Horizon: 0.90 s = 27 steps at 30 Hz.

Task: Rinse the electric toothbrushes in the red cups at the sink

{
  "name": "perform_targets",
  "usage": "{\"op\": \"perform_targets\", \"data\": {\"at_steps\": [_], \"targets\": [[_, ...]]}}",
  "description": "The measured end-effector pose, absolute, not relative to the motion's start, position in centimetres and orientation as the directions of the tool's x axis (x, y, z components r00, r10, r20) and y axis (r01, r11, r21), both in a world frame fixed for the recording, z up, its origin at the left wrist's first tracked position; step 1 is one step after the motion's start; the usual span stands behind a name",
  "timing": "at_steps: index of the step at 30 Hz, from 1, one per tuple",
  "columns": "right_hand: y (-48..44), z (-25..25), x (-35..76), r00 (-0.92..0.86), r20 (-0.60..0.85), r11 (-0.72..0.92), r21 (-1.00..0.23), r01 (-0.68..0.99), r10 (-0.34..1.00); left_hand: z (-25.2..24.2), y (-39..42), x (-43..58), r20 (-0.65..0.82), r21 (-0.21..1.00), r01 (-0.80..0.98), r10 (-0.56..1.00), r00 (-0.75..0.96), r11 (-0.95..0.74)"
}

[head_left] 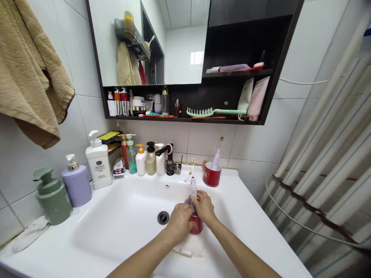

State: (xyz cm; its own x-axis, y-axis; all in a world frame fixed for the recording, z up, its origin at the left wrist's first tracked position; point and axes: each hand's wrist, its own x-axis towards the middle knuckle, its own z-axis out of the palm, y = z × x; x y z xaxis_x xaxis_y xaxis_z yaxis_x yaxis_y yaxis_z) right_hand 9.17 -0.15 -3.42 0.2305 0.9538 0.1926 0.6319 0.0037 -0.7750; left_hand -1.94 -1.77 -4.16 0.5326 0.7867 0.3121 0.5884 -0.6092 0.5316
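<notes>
Over the sink basin (121, 216), both of my hands are at a red cup (197, 227). A pale electric toothbrush (193, 187) stands up out of it, head upward. My left hand (180, 221) is closed on the cup's left side near the rim. My right hand (205, 206) has its fingers closed around the lower part of the toothbrush, at the cup's mouth. The fingers partly hide the rim and the toothbrush's lower end. Below the cup lies a whitish, flat item (188, 247) that I cannot make out.
A second red cup (212, 177) with a pale toothbrush (216, 160) stands on the back right ledge. Behind the basin is a black faucet (169, 158). Pump bottles (98, 164) line the left and back. A mirror cabinet (185, 119) hangs above; a brown towel (31, 73) hangs left.
</notes>
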Motion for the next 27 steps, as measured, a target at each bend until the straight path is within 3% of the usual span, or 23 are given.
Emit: {"op": "perform_targets", "data": {"at_steps": [3, 8, 16, 27], "targets": [[-0.1, -3.6, 9.0, 0.249, 0.236, -0.016, -0.695, 0.719, 0.939, -4.4, -1.5, -1.9, 0.238, 0.387, 0.667, 0.767, 0.595, -0.637], [-0.5, -3.5, 9.5, 0.255, 0.282, -0.032, -0.61, 0.792, 0.925, -4.0, -1.6, -1.4, 0.234, 0.306, 0.686, 0.751, 0.618, -0.66], [-1.8, 0.1, 16.6, 0.338, 0.365, -0.101, -0.536, 0.838, 0.868, 0.2, -1.6, 4.3, 0.349, 0.137, 0.518, 0.531, 0.773, -0.844], [2.2, 2.7, 25.5, 0.488, 0.377, -0.292, -0.469, 0.834, 0.787, 2.0, 3.2, 14.8, 0.396, 0.13, 0.531, 0.535, 0.746, -0.837]]}}
